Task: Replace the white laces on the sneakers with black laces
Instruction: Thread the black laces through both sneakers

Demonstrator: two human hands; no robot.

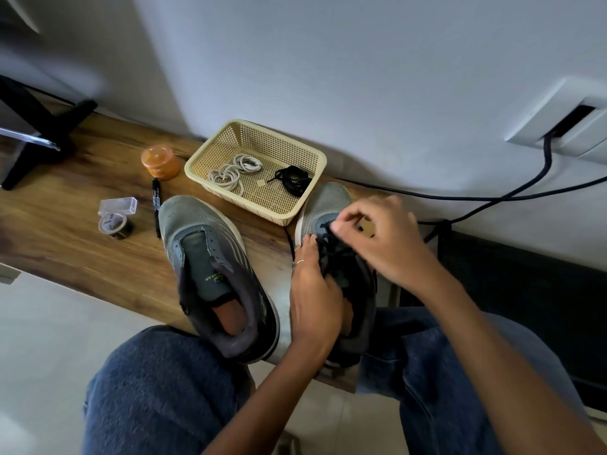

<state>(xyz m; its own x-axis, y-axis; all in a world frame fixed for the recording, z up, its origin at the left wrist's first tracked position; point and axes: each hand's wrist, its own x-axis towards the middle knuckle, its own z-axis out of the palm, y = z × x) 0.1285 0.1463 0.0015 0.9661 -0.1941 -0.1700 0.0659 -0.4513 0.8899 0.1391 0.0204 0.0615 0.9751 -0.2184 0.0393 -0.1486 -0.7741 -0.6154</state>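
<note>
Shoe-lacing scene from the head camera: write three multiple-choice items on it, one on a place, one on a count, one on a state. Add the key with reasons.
1. Where do the white laces lie?
A. In the beige basket
B. On the floor
C. In the left sneaker

2. How many sneakers stand on the wooden table?
A. One
B. Two
C. Three

3. What state is the left sneaker in?
A. Laced white
B. Laced black
C. Without laces

Key: 1 A, they are coiled in the basket beside a black lace bundle. 2 B, the left one and the right sneaker. 3 C, its eyelets are empty, while the left hand and right hand work a black lace on the right one.
</note>
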